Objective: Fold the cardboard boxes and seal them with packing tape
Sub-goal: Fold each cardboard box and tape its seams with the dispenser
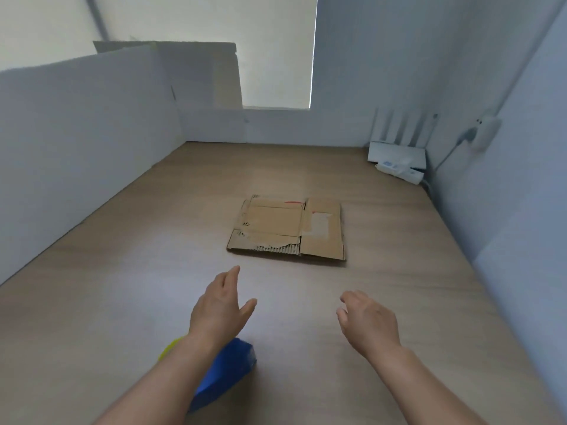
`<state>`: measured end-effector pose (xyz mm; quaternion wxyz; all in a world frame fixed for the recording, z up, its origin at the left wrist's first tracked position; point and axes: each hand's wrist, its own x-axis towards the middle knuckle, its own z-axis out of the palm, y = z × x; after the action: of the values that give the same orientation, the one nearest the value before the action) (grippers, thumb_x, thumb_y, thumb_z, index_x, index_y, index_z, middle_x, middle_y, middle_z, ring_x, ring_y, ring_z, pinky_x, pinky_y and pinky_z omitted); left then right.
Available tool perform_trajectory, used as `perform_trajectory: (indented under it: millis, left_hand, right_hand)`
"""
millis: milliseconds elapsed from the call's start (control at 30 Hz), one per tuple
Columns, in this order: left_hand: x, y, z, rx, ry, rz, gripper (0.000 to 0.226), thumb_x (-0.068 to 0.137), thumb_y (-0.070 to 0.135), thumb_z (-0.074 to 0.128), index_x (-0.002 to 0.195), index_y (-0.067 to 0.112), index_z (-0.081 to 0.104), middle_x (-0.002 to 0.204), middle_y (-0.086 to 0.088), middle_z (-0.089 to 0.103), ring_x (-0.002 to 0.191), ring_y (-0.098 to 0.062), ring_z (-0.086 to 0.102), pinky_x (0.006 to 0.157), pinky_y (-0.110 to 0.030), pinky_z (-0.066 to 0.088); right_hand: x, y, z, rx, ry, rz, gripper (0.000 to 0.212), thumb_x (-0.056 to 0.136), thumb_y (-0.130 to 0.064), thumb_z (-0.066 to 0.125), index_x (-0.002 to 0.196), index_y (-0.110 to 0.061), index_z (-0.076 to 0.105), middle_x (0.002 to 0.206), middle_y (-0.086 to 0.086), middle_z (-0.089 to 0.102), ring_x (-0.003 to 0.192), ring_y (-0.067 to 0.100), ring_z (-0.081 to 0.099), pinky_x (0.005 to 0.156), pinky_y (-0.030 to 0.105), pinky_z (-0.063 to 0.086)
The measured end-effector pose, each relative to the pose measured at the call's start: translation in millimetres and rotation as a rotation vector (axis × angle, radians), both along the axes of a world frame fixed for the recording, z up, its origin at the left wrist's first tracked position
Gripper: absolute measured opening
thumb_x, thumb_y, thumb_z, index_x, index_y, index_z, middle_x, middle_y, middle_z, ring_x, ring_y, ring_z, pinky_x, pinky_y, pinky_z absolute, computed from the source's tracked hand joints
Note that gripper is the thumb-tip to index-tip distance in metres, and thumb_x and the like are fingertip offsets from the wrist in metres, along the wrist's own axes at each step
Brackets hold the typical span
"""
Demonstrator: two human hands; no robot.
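Observation:
A flattened brown cardboard box (288, 229) lies on the wooden table (122, 286), with old tape and torn corrugation along its near edge. My left hand (219, 305) hovers short of the box, fingers straight and thumb spread, holding nothing. My right hand (366, 320) hovers to the right of it, fingers relaxed and slightly bent, empty too. Both hands are apart from the box. Under my left forearm lies a blue tape dispenser (227, 369) with a yellow part (168, 348) showing beside it.
White panels (76, 148) wall the table on the left and back. Cardboard sheets (214, 75) lean behind the back panel. A white router (399, 148) and a power strip (399, 170) sit in the far right corner, with a cable on the right wall.

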<state>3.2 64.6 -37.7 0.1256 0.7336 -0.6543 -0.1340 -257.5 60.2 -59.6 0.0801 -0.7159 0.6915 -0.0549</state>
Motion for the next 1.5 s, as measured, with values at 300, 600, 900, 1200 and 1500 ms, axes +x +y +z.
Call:
perform_trajectory:
  millis: [300, 600, 900, 1200, 1500]
  left_hand:
    - [24.4, -125.1, -48.6, 0.117, -0.011, 0.000, 0.099, 0.084, 0.059, 0.058, 0.153, 0.021, -0.002, 0.161, -0.004, 0.006, 0.144, -0.023, 0.019, 0.112, -0.035, 0.026]
    - [32.8, -195.4, -94.8, 0.119, -0.065, 0.050, 0.109, 0.069, 0.070, 0.064, 0.147, 0.016, 0.011, 0.145, -0.011, 0.031, 0.135, -0.028, 0.031, 0.110, -0.042, 0.031]
    - [30.0, -176.9, -70.0, 0.071, 0.060, 0.084, 0.089, 0.078, 0.059, 0.065, 0.147, 0.020, 0.025, 0.137, -0.008, 0.039, 0.126, -0.025, 0.039, 0.101, -0.036, 0.039]
    - [27.6, -143.9, -33.7, -0.029, -0.049, 0.066, 0.072, 0.081, 0.070, 0.049, 0.131, 0.018, 0.049, 0.118, -0.005, 0.051, 0.112, -0.022, 0.047, 0.086, -0.031, 0.044]
    - [23.5, -119.1, -30.7, -0.080, -0.110, 0.060, 0.082, 0.073, 0.077, 0.026, 0.119, 0.018, 0.058, 0.105, -0.003, 0.058, 0.102, -0.022, 0.053, 0.071, -0.032, 0.045]
  right_hand:
    - [0.2, -104.3, -36.5, 0.116, 0.021, -0.152, 0.061, 0.094, -0.048, 0.042, 0.145, -0.020, 0.025, 0.140, 0.001, 0.037, 0.126, 0.020, 0.040, 0.089, 0.032, 0.042]
    - [7.7, -160.6, -71.1, 0.065, 0.087, -0.212, 0.077, 0.088, -0.060, 0.046, 0.147, -0.018, 0.023, 0.150, -0.003, 0.031, 0.132, 0.021, 0.031, 0.101, 0.034, 0.033]
    - [23.8, -156.4, -49.3, 0.121, 0.012, -0.239, 0.088, 0.081, -0.063, 0.056, 0.148, -0.019, 0.018, 0.137, 0.010, 0.041, 0.126, 0.028, 0.037, 0.102, 0.035, 0.032]
    - [13.8, -126.7, -30.5, 0.315, -0.309, -0.153, 0.104, 0.072, -0.059, 0.071, 0.150, -0.027, 0.010, 0.143, 0.005, 0.026, 0.131, 0.026, 0.033, 0.106, 0.036, 0.035]
    - [8.4, -113.8, -32.1, 0.031, -0.195, -0.230, 0.043, 0.096, -0.043, 0.047, 0.136, -0.027, 0.047, 0.129, 0.006, 0.044, 0.118, 0.027, 0.041, 0.091, 0.032, 0.040]
